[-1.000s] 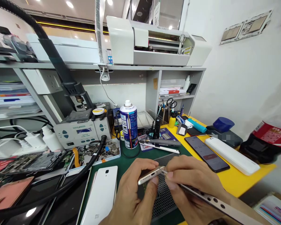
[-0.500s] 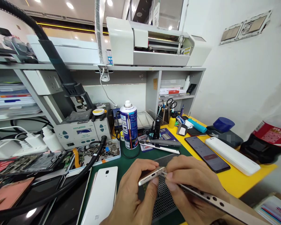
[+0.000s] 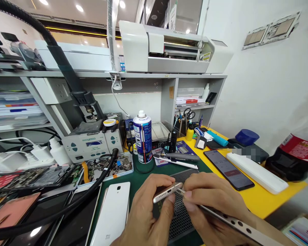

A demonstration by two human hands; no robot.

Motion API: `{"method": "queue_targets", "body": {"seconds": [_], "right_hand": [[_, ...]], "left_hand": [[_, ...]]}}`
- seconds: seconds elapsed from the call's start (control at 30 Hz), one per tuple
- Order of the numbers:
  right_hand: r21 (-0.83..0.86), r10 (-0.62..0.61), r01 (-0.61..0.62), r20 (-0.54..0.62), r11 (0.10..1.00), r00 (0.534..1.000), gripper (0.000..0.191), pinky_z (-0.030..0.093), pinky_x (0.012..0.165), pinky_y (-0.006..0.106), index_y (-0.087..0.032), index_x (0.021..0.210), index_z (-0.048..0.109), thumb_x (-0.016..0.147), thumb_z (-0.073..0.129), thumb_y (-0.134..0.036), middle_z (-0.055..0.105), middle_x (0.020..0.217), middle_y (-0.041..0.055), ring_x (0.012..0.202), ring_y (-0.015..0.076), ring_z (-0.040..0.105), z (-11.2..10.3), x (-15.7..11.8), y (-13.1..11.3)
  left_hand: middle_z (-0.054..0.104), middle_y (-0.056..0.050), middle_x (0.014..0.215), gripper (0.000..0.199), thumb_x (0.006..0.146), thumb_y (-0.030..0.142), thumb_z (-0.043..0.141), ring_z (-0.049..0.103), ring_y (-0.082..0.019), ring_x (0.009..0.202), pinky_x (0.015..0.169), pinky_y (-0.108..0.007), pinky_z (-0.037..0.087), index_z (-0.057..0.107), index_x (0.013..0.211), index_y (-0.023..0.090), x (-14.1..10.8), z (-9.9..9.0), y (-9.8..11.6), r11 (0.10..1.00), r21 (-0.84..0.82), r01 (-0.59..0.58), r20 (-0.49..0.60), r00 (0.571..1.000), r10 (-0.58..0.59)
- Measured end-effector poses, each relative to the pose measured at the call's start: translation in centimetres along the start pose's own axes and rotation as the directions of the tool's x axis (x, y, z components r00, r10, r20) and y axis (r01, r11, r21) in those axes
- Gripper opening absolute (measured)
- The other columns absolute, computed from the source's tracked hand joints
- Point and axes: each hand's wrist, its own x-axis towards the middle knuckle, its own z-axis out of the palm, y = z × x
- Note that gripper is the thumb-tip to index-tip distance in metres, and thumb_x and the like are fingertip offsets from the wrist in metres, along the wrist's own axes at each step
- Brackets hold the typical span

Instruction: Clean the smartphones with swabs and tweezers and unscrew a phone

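Observation:
My left hand [image 3: 149, 213] grips a phone [image 3: 165, 194] between thumb and fingers, its gold bottom edge with speaker holes and charging port turned up toward me. My right hand [image 3: 214, 200] is closed around metal tweezers [image 3: 236, 223] with round holes along the body. Their fine tips reach the right end of the phone's edge, close to the port; whether they pinch anything is too small to see. Below both hands lies a dark perforated mat [image 3: 181, 217]. A white phone [image 3: 112, 215] rests face down left of my left hand.
A blue spray can [image 3: 143, 138] stands behind the hands, near a tray of small parts [image 3: 125, 165]. A black hose [image 3: 92, 188] crosses the left side. On the right lie a black phone [image 3: 228, 171], a white bar-shaped device [image 3: 256, 173] and a cola bottle [image 3: 295, 152].
The view has shifted slightly, so everything sits a little further right. Both hands keep their grips, with the tweezer tips still at the phone's edge.

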Motion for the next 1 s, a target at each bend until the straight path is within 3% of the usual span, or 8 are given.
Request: {"method": "queue_targets", "body": {"seconds": [0.2,0.4,0.6,1.0], "right_hand": [[0.099,-0.009,0.008,0.011,0.995,1.000,0.021,0.057,0.060,0.022,-0.019,0.090,0.063,0.076,0.062,-0.004,0.072,0.076,0.0028,0.064,0.0133,0.070,-0.04,0.99,-0.42],[0.062,-0.022,0.016,0.099,0.998,0.995,0.020,0.057,0.064,0.021,-0.019,0.091,0.063,0.076,0.065,-0.005,0.073,0.082,0.0030,0.069,0.0128,0.071,-0.14,0.81,-0.15],[0.074,0.033,-0.033,0.011,0.997,0.999,0.013,0.055,0.065,0.022,-0.018,0.087,0.063,0.080,0.063,-0.007,0.072,0.080,0.0025,0.069,0.0114,0.069,0.47,0.33,-0.45],[0.054,-0.018,0.015,0.059,0.998,0.998,0.016,0.057,0.062,0.021,-0.018,0.087,0.064,0.077,0.065,-0.005,0.073,0.079,0.0026,0.066,0.0124,0.070,0.02,0.97,-0.41]], "left_hand": [[0.063,-0.011,0.112,0.017,0.097,0.021,0.044,0.062,-0.022,0.106,0.090,-0.035,0.052,0.054,0.110,0.021,-0.11,-0.15,0.00,1.000,-0.002,-0.004,0.012,1.000,0.004],[0.064,-0.010,0.110,0.017,0.096,0.019,0.045,0.063,-0.021,0.103,0.088,-0.034,0.053,0.054,0.110,0.021,-0.04,-0.11,-0.01,0.999,-0.010,-0.031,0.010,0.999,0.031],[0.065,-0.010,0.109,0.016,0.095,0.020,0.046,0.064,-0.021,0.101,0.087,-0.034,0.053,0.055,0.109,0.021,0.00,-0.05,0.10,0.999,-0.019,-0.029,0.000,1.000,0.029],[0.064,-0.012,0.109,0.018,0.097,0.028,0.044,0.062,-0.023,0.104,0.088,-0.036,0.053,0.057,0.108,0.020,-0.05,0.12,0.26,0.998,-0.063,0.018,-0.030,0.999,-0.020]]}}
